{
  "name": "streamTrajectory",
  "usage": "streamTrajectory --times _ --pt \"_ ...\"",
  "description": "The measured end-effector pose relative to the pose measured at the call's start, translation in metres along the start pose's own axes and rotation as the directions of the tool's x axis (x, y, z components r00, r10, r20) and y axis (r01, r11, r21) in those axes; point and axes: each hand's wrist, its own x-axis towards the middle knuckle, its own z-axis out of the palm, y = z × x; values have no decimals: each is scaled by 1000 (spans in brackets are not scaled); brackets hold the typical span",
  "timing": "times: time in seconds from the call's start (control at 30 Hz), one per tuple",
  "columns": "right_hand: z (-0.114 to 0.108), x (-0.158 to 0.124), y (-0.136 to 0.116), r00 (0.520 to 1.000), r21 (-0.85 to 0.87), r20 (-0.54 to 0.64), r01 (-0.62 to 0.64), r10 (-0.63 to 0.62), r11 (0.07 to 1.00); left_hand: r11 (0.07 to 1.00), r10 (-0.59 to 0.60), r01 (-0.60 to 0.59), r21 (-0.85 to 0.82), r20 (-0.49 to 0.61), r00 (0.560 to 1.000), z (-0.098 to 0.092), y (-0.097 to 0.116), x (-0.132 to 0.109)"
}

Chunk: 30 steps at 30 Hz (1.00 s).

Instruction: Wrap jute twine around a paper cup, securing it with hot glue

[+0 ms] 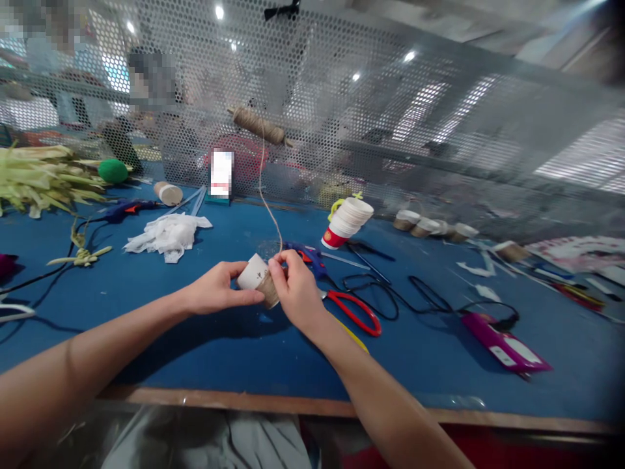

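Observation:
A small white paper cup (253,273), partly wrapped in brown twine, is tilted between my hands above the blue table. My left hand (222,286) grips it from the left, thumb below and fingers above. On the other side my right hand (295,283) pinches the twine (267,202) against the cup. That strand runs up to a twine spool (258,126) hung on the perforated metal screen. Just behind my right hand lies a blue glue gun (312,258), and red-handled scissors (354,312) rest to its right.
Stacked paper cups (347,221) stand behind on the right, with several twine-wrapped cups (424,226) beyond. A purple power strip (505,343) and black cables lie right. White crumpled material (169,237), another glue gun (127,209) and pale husks (43,176) are left. A phone (221,176) leans by the screen.

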Motion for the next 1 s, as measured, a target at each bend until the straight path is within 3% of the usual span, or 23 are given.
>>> streamTrajectory --times 0.13,0.33,0.47,0.7,1.0 --pt "5 -3 -3 991 -135 -10 131 -133 982 977 -95 83 -198 -54 994 9 -4 2" --pt "9 -2 0 968 -196 -31 237 -248 952 961 -139 102 -259 -129 982 16 -8 4" --pt "7 -1 0 975 -151 -12 216 -220 965 963 -167 128 -239 -154 974 17 -9 5" --pt "2 1 1 982 94 -14 190 -190 977 966 -169 140 -219 -120 978 14 -8 6" --pt "7 1 3 992 100 20 126 -128 987 973 -153 128 -191 -123 981 15 -8 5"
